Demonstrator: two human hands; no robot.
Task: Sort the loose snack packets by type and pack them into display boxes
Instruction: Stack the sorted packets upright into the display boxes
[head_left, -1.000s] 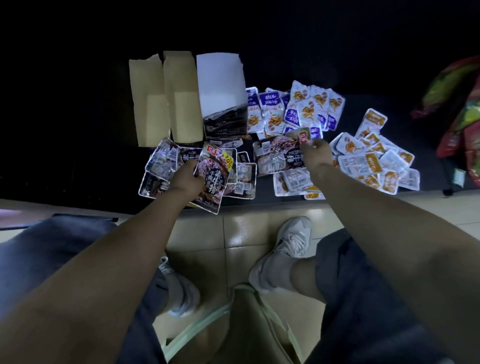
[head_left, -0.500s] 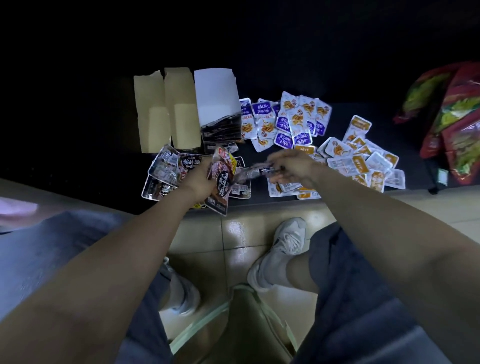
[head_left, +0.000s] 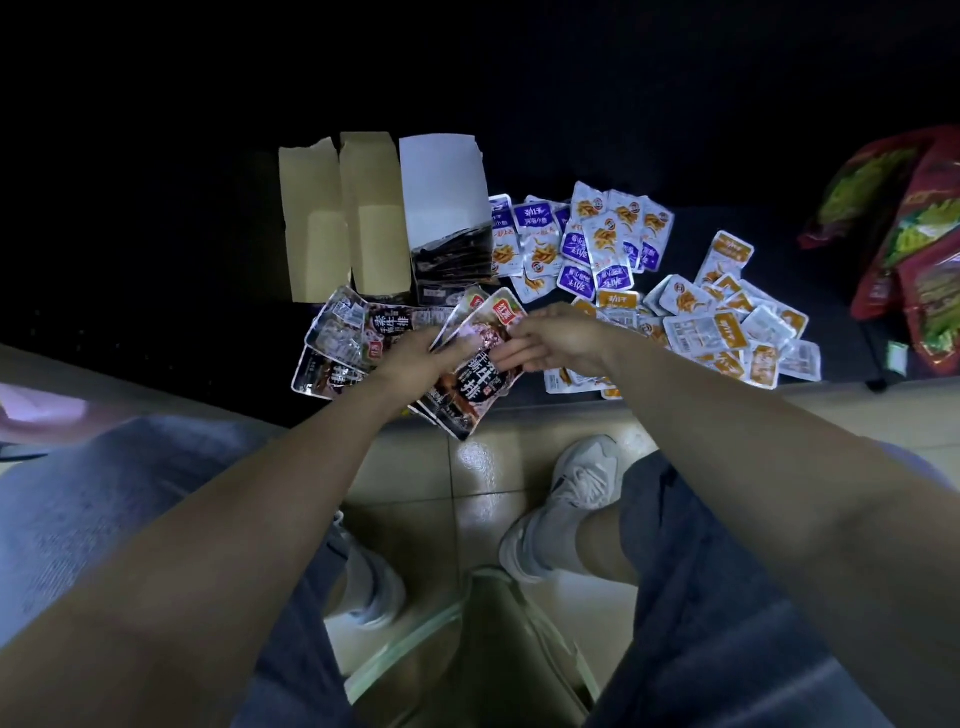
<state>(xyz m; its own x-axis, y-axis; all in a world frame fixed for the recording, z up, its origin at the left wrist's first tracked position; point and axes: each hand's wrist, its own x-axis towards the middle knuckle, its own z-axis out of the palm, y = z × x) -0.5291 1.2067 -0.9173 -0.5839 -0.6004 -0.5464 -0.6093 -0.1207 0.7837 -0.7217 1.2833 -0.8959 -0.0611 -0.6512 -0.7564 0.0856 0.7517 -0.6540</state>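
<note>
Your left hand (head_left: 415, 353) grips a fan of dark packets (head_left: 467, 387) in front of the white display box (head_left: 441, 182), which is partly filled with the same kind. Your right hand (head_left: 563, 338) pinches the top one. The brown boxes (head_left: 374, 208) left of it look empty, while purple packets (head_left: 576, 244) and orange packets (head_left: 727, 322) right of it lie loose.

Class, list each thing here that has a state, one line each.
left brown box: open, looks empty
middle brown box: open, looks empty
white box: open, part-filled with dark packets
held dark packets: fanned, gripped by left hand
right hand: fingers on top held packet
purple packets: loose heap
orange packets: loose heap
</note>
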